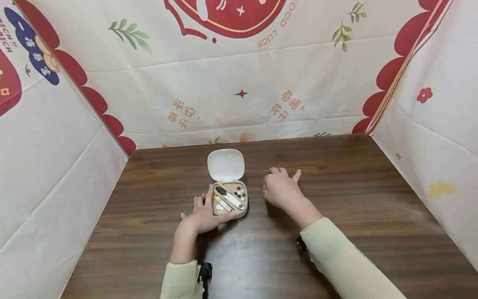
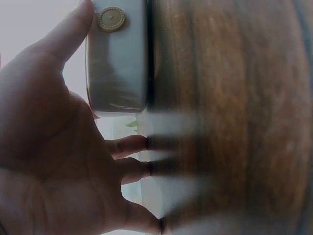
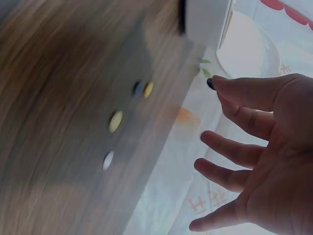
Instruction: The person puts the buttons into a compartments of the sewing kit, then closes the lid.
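A small beige case (image 1: 242, 212) lies on the table, its white lid (image 1: 225, 165) raised at the back. Inside are a black-and-silver slim tool (image 1: 232, 198), a thin pinkish stick (image 1: 223, 203) and several coloured round buttons (image 1: 240, 193). My left hand (image 1: 201, 216) rests at the case's left front corner, thumb along the front, index finger at the left side; its other fingers spread outward. To the right of the case, my right hand (image 3: 269, 132) pinches a small dark button (image 3: 211, 83) between thumb and forefinger, other fingers extended.
Below the right hand, several loose buttons lie on the table (image 3: 54, 98): a dark one (image 3: 138, 88), two yellowish ones (image 3: 116, 121) and a white one (image 3: 108, 160). A round gold-coloured catch (image 2: 111, 18) marks the case's front. Printed white cloth (image 1: 239, 74) encloses the table's back and sides.
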Demonstrator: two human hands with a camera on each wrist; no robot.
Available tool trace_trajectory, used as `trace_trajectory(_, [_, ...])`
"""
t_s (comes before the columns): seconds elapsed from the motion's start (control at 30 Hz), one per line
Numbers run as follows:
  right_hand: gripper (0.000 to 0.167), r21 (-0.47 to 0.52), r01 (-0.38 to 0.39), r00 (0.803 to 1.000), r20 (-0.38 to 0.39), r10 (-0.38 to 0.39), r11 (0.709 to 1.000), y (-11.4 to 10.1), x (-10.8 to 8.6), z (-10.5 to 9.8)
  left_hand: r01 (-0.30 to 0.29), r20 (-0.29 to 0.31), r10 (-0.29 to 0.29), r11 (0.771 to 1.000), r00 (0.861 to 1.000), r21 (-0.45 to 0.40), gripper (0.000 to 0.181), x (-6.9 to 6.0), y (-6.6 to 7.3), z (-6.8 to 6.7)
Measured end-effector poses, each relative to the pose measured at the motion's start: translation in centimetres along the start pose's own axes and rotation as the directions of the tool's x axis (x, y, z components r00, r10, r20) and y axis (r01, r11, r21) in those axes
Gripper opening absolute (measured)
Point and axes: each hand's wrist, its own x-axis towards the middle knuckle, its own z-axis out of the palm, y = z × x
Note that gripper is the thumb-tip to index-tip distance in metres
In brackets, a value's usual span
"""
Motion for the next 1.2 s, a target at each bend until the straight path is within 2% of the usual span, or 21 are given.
trace_trajectory(0.13, [0.022,0.122,-0.014,1.000,0.007,0.014,0.992,-1.7,1.2,0.5,0.005,0.001,-0.005,1.000,1.000,-0.018,0.139,1.1,-0.8,0.5])
trace_trajectory(0.2, [0.022,0.184,-0.029,0.999,0.026,0.025,0.982,-2.5,1.9,1.0,0.007,0.002,-0.007,1.000,1.000,-0.025,0.142,1.1,-1.0,0.4])
trace_trajectory(0.37, [0.017,0.350,-0.068,0.997,0.041,0.057,0.934,-3.6,3.4,2.6,-0.005,0.001,0.005,1.000,1.000,-0.007,0.129,-0.3,0.0,-0.3])
trace_trajectory(0.43, [0.015,0.391,-0.086,0.996,0.034,0.079,0.916,-3.9,3.8,3.1,-0.009,0.001,0.009,1.000,1.000,0.001,0.126,-0.5,0.3,-0.4])
trace_trajectory(0.6, [0.016,0.385,-0.098,0.995,0.007,0.103,0.918,-4.4,4.3,3.9,-0.015,-0.004,0.015,1.000,1.000,0.014,0.128,-0.4,0.4,-0.2])
trace_trajectory(0.77, [0.018,0.339,-0.092,0.992,-0.046,0.114,0.936,-4.6,4.6,4.0,-0.012,-0.005,0.012,1.000,1.000,0.003,0.136,0.8,-0.5,0.6])
trace_trajectory(0.93, [0.017,0.314,-0.095,0.991,-0.063,0.120,0.945,-4.6,4.7,4.1,-0.003,-0.015,0.003,1.000,1.000,-0.014,0.143,1.7,-1.2,1.1])
trace_trajectory(1.2, [0.022,0.260,-0.092,0.987,-0.103,0.123,0.961,-4.7,4.8,4.0,-0.001,-0.012,0.001,1.000,1.000,-0.004,0.136,1.2,-1.0,0.8])
